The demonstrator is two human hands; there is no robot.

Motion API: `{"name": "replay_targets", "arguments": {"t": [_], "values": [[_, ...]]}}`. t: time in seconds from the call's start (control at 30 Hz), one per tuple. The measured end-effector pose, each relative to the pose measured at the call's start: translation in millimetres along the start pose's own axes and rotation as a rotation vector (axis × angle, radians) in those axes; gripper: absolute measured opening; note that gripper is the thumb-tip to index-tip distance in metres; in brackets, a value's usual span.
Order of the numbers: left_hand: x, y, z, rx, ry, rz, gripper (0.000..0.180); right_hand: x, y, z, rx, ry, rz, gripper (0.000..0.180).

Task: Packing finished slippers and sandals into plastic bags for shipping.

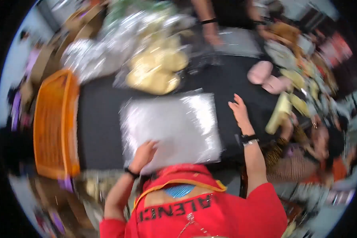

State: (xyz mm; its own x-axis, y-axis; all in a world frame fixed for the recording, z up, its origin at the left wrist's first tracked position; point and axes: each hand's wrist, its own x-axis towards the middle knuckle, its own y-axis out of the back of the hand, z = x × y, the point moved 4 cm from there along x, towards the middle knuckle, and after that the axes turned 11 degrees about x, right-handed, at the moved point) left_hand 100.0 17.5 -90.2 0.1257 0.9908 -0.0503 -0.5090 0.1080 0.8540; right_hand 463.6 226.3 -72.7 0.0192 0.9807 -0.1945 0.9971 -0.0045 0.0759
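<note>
- Nearest us, our left hand (144, 152) lies flat and open on the near left corner of the bag (172, 127), a clear shiny plastic one spread on the black table (99, 119); it presses down, grasping nothing.
- Our right hand (239, 111) rests on the table just beside the bag's right edge, fingers spread and released, holding nothing.
- The bag lies flat in the middle of the table, between our two hands; the picture is blurred, so we cannot tell whether anything is inside.
- We judge that we are laying out and smoothing the bag; the next move would call for a firm hold on one edge while the other hand keeps it steady.
- To the left, an orange basket (53, 123) stands at the table's end.
- Farther off, yellow slippers (156, 69) are heaped in plastic, and a pink pair (265, 77) lies to the right.
- At the far edge, another person's hand (214, 37) rests on the table.
</note>
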Motion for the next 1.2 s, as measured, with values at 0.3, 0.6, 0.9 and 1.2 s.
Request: {"name": "replay_targets", "arguments": {"t": [0.3, 0.6, 0.9, 1.2], "values": [[-34.4, 9.6, 12.2, 0.021, 0.127, 0.118, 0.026, -121.1, -184.5, 40.3, -0.353, 0.277, -0.571, 0.033], [-140.8, 3.3, -5.1, 0.099, 0.451, 0.529, 0.028, -157.5, -230.4, 48.7, -0.561, 0.441, -1.041, 0.03], [-314.7, -26.8, -89.5, -0.261, 1.215, 0.579, 0.03, -183.8, -258.5, 59.5, -0.533, 0.472, -1.192, 0.028], [-355.0, 12.1, -223.8, -0.263, 1.502, 0.956, 0.05, -197.0, -270.2, 48.9, -0.54, 0.394, -1.143, 0.026]]}}
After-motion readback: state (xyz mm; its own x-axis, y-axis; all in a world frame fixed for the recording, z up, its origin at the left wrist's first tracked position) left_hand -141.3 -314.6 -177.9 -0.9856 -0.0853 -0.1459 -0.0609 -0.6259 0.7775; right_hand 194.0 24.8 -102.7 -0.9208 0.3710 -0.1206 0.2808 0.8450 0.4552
